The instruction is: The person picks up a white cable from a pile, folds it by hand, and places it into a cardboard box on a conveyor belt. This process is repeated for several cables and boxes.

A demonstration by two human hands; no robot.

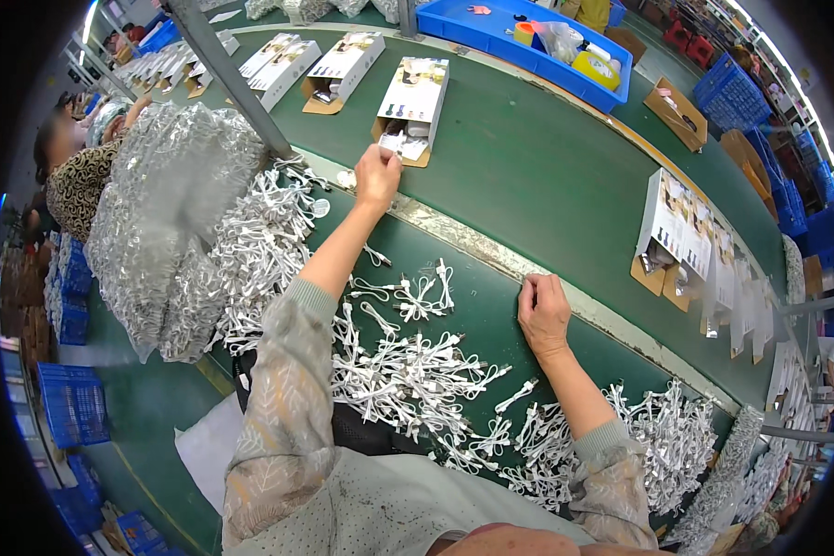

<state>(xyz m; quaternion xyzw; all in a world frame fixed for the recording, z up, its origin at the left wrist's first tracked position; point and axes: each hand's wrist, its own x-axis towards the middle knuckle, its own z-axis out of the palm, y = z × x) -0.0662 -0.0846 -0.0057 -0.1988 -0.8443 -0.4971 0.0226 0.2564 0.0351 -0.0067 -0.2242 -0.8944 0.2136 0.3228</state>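
Note:
My left hand reaches over the pale rail to a white printed box on the green belt. Its fingers are pinched together at the box's open cardboard end, beside small white packed pieces; what they grip, if anything, I cannot make out. My right hand rests by the rail with its fingers curled in, and nothing shows in it. Between my forearms lies a loose pile of short white cables. A few bundled cables lie apart from the pile, nearer the rail.
A large heap of clear plastic-bagged items stands at my left. More boxes stand on the belt to the left and right. A blue tray holding odds and ends sits beyond the belt. A metal post rises at the rail.

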